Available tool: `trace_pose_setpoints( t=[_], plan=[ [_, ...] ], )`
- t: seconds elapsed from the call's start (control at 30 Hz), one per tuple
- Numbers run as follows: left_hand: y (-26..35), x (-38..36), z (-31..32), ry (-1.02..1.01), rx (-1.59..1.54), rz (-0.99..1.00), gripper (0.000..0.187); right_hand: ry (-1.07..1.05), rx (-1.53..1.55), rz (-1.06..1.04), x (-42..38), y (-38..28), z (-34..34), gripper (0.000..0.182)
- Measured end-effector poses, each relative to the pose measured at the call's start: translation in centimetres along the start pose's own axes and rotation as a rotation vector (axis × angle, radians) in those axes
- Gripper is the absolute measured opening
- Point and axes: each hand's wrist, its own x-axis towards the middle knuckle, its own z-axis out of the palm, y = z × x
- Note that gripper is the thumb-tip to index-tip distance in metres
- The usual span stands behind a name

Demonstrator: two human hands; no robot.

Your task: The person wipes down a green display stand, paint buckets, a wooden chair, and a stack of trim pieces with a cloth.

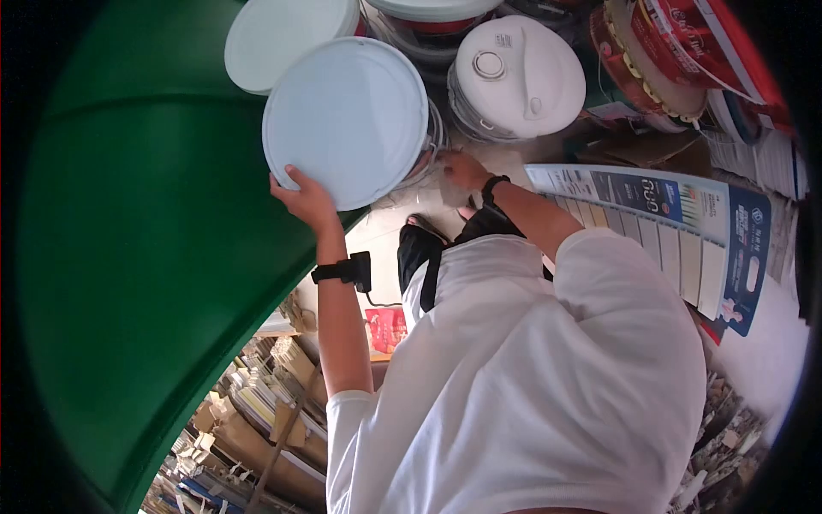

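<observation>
A paint bucket with a pale blue-white lid (347, 120) is in front of me, its lid facing up toward me. My left hand (306, 201) grips the lid's near left rim, thumb over the top; its other fingers are partly hidden by the edge. Beside the bucket's right side, my right hand (467, 171) is closed on a thin pale cloth-like piece (452, 190), held near the bucket wall. Blur and shade make that piece hard to identify. A dark band circles each wrist; the left one carries a small black box.
More buckets stand behind, including a white-lidded one (518, 77) and another pale lid (287, 43). Red buckets (702, 43) are at the upper right. A large green surface (145, 240) fills the left. A colour sample board (659, 223) leans at my right.
</observation>
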Motion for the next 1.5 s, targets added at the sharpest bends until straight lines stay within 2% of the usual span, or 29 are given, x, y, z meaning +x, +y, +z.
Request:
trace_pose_setpoints(
  t=[0.07,0.17,0.27,0.37,0.47,0.57,0.67,0.77,0.83,0.87,0.97,1.03,1.13,1.17,1.27,1.37,1.43,1.47,1.5],
  plan=[
    [0.3,-0.1,-0.1,-0.009,-0.031,-0.03,0.057,0.035,-0.014,0.082,0.7,0.9,-0.1,0.043],
    [-0.1,0.1,0.3,-0.008,-0.051,-0.018,0.057,0.148,-0.008,-0.138,0.1,-0.1,0.8,0.042],
    [-0.2,0.3,-0.1,-0.019,-0.057,-0.027,0.057,0.1,-0.056,0.145,-0.4,-2.6,2.5,0.043],
    [0.3,-0.2,-0.3,-0.038,-0.103,-0.063,0.055,0.055,-0.115,0.169,-0.8,-3.6,3.6,0.043],
    [-1.1,0.2,0.1,-0.04,-0.149,-0.038,0.054,0.085,-0.233,0.223,-0.9,-5.4,3.5,0.041],
    [-0.9,0.3,0.3,-0.043,-0.209,-0.063,0.053,0.154,-0.313,0.297,0.7,-4.6,6.5,0.038],
    [-1.5,0.3,0.3,-0.055,-0.329,-0.086,0.052,0.185,-0.39,0.28,0.4,-5.1,7.6,0.036],
    [-2.5,0.3,0.4,-0.046,-0.497,-0.12,0.049,0.215,-0.263,0.407,-0.4,-6.4,7.5,0.03],
    [-4.3,-0.1,0.1,-0.035,-0.678,-0.161,0.046,0.202,-0.263,0.432,-0.4,-6.7,8.2,0.029],
    [-5.7,-0.6,-0.5,-0.069,-0.635,-0.153,0.041,0.195,-0.267,0.44,-0.3,-6.4,8.5,0.028],
    [-12.2,-3.3,-3.1,-0.169,-0.56,-0.151,0.028,0.099,-0.325,0.285,-0.3,-6.3,9.2,0.03],
    [-17.2,-5.9,-3.7,-0.249,-0.583,-0.18,0.022,0.095,-0.316,0.325,-0.4,-8.4,9.4,0.031],
    [-20.9,-8.8,-5.7,-0.455,-0.409,-0.345,0.017,0.038,-0.311,0.314,0.0,-10.9,11.2,0.033],
    [-23.0,-10.0,-5.5,-0.43,-0.511,-0.328,0.016,0.019,-0.312,0.297,0.6,-11.7,11.8,0.033],
    [-28.8,-12.6,-4.8,-0.54,-0.446,-0.357,0.02,-0.1,-0.405,0.111,1.5,-13.9,14.6,0.037],
    [-32.4,-14.4,-4.4,-0.651,-0.365,-0.328,0.026,-0.073,-0.23,0.196,2.2,-18.5,15.5,0.038],
    [-31.5,-14.7,-5.2,-0.706,-0.295,-0.369,0.03,-0.132,-0.234,-0.105,4.2,-12.1,21.3,0.037],
    [-31.7,-14.3,-5.4,-0.795,-0.202,-0.456,0.051,-0.183,-0.095,-0.065,4.3,-14.6,19.9,0.041],
    [-31.0,-13.9,-5.7,-0.76,-0.231,-0.409,0.059,-0.229,0.037,-0.031,4.9,-15.4,19.4,0.044]
  ],
)
